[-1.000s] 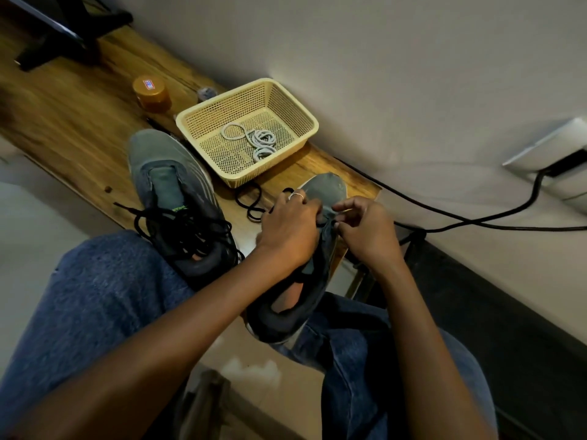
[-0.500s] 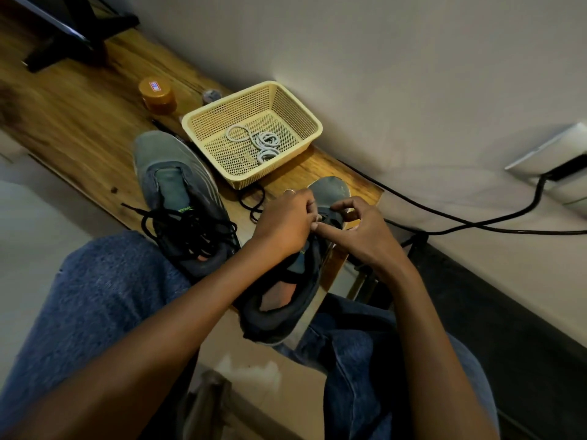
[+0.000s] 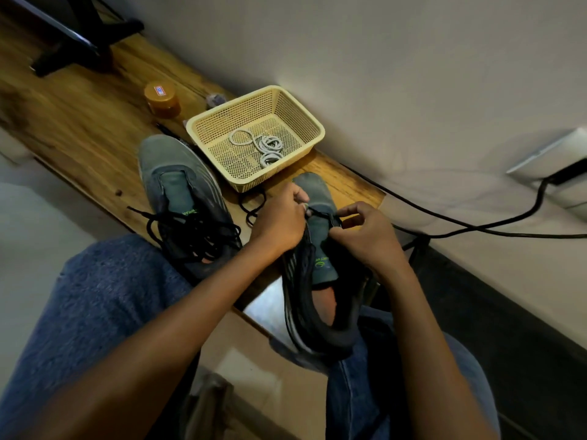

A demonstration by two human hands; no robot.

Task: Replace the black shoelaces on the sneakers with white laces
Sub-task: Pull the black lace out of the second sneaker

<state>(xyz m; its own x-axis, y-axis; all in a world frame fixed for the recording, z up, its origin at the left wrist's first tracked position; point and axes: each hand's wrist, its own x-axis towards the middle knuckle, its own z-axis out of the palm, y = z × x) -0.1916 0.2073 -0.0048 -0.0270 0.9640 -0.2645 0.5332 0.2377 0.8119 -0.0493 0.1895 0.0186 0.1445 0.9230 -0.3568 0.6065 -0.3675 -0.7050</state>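
Head view shows the sneaker in hand (image 3: 320,265) propped between the lap and the surface (image 3: 79,122) edge, its eyelets almost bare: only one black lace (image 3: 320,213) crossing remains near the toe, pinched by the left hand (image 3: 279,223) and the right hand (image 3: 365,236). At nine o'clock from it, the second sneaker (image 3: 178,198) carries a loosened black tangle. White laces (image 3: 263,147) lie untouched in the basket (image 3: 305,122) at eleven o'clock, so I'd judge relacing hasn't begun.
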